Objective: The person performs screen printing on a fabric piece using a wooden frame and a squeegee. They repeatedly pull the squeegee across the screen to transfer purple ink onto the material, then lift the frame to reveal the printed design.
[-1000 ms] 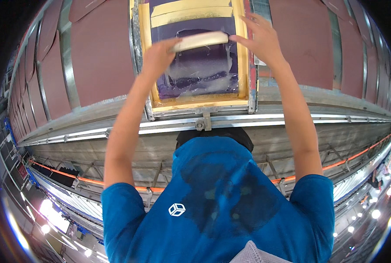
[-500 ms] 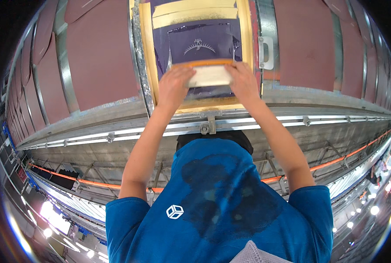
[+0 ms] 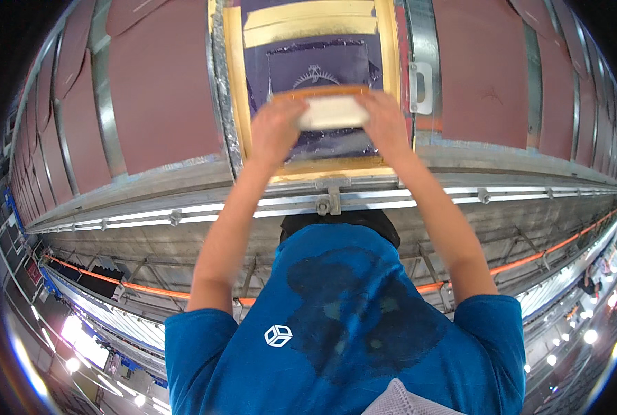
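Gripping a pale squeegee (image 3: 333, 113) by its ends with left hand (image 3: 277, 129) and right hand (image 3: 387, 126), held it over the purple screen (image 3: 346, 58) beneath both; seemed light, stiff, best grasped there.

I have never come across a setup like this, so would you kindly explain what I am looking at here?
There is no robot here: these are a person's own two bare hands. The view comes from a wide fisheye camera on that person's head, looking down, which is why straight edges bend and the blue shirt fills the bottom.

The left hand and right hand grip opposite ends of a pale bar with an orange edge on its far side. It is slightly blurred.

Beneath it is a yellow-bordered frame around a dark purple panel, which shows a pale, arched design. Reddish-brown sheets lie to both sides, and a metal rail runs across nearer the body.
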`<state>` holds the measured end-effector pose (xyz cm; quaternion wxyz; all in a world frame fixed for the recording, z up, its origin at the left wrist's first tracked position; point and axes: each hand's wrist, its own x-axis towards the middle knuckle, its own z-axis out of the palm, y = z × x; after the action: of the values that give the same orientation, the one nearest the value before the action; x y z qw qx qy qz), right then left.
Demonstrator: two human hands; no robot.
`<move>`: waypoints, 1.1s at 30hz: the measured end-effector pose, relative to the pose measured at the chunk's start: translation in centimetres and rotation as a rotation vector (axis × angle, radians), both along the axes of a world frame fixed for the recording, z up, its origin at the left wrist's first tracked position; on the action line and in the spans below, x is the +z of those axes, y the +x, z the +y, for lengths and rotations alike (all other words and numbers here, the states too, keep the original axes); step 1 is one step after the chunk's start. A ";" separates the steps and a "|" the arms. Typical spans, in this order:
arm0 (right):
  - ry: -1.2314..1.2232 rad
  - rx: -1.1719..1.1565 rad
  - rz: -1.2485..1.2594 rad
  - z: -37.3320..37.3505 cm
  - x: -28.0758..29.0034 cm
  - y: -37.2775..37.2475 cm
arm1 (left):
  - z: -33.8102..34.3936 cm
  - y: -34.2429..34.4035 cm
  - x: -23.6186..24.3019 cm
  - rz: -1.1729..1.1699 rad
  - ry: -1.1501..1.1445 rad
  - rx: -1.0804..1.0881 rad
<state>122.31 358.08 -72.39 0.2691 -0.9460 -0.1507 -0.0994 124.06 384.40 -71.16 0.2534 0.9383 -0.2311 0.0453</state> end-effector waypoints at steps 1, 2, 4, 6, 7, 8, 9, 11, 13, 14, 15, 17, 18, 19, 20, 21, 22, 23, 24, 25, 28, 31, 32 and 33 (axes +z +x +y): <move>0.020 -0.004 0.067 0.1 0.3 -2.1 | -0.4 -2.1 0.5 0.073 -0.032 0.007; 0.043 0.000 0.131 0.2 0.5 -3.2 | 0.0 -3.4 -0.1 0.067 -0.005 0.005; 0.048 0.033 0.146 0.1 0.5 -2.0 | 0.4 -2.4 0.1 0.163 -0.041 0.013; 0.038 0.056 0.069 0.0 0.5 1.3 | 0.2 0.5 0.5 0.222 -0.030 0.049; 0.039 0.083 0.027 -0.3 0.7 4.2 | 0.2 3.1 0.4 0.186 -0.029 0.035; 0.038 0.100 0.079 -0.7 0.4 7.2 | 0.2 6.1 0.5 0.148 -0.025 0.020; 0.015 0.075 0.092 -0.8 0.3 9.9 | -0.1 8.9 0.9 0.197 0.015 0.049; -0.022 0.034 0.096 -0.3 0.2 12.6 | 0.1 12.3 0.6 0.182 0.042 0.076; 0.008 -0.037 0.129 -0.2 -0.5 13.0 | -0.7 13.0 1.0 0.240 0.115 0.102; 0.006 -0.040 0.085 -0.2 -0.9 11.6 | -1.0 11.8 1.1 0.220 0.089 0.096; 0.013 -0.032 0.121 -0.1 -1.3 9.3 | -0.8 9.3 0.6 0.209 0.065 0.099; 0.014 -0.037 0.179 0.0 -1.0 3.5 | -0.6 3.9 -0.4 0.191 0.021 0.094; 0.016 -0.054 0.183 0.3 -0.9 1.3 | -0.5 1.7 -0.9 0.167 0.009 0.083; 0.043 -0.039 0.158 0.4 -1.5 -1.1 | -0.2 -0.5 -1.3 0.150 -0.009 0.062; 0.072 -0.018 0.133 0.5 -1.9 -3.0 | 0.1 -2.6 -1.5 0.133 -0.025 0.046; 0.059 -0.005 0.189 0.8 -1.5 -4.2 | 0.4 -4.1 -1.6 0.153 -0.041 0.046; 0.048 0.006 0.235 1.0 -1.1 -4.8 | 0.7 -4.8 -1.6 0.162 -0.055 0.043; 0.036 0.019 0.282 1.2 -1.0 -4.5 | 1.0 -5.2 -1.6 0.173 -0.070 0.041; 0.149 0.048 0.295 0.7 -0.6 -3.6 | 1.1 -5.3 -1.2 0.169 -0.065 0.039; 0.261 0.083 0.318 -0.2 -0.5 -2.9 | 1.3 -5.8 -1.2 0.174 -0.061 0.042; 0.486 -0.365 0.503 -4.8 -0.3 1.5 | 2.4 -6.9 -1.1 0.165 -0.007 0.041; 0.347 -0.577 0.215 -10.2 -0.2 5.7 | 1.5 -7.6 3.7 0.165 -0.019 0.005; 0.485 -0.592 0.383 -10.9 1.5 6.6 | 1.0 -7.9 5.8 0.168 -0.037 0.001; 0.629 -0.597 0.561 -11.0 1.8 7.3 | 0.6 -8.4 6.6 0.153 -0.051 0.010</move>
<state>129.58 347.06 -70.57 0.5306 -0.8114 0.2411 0.0450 115.67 385.01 -64.59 0.2939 0.9334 -0.2051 -0.0194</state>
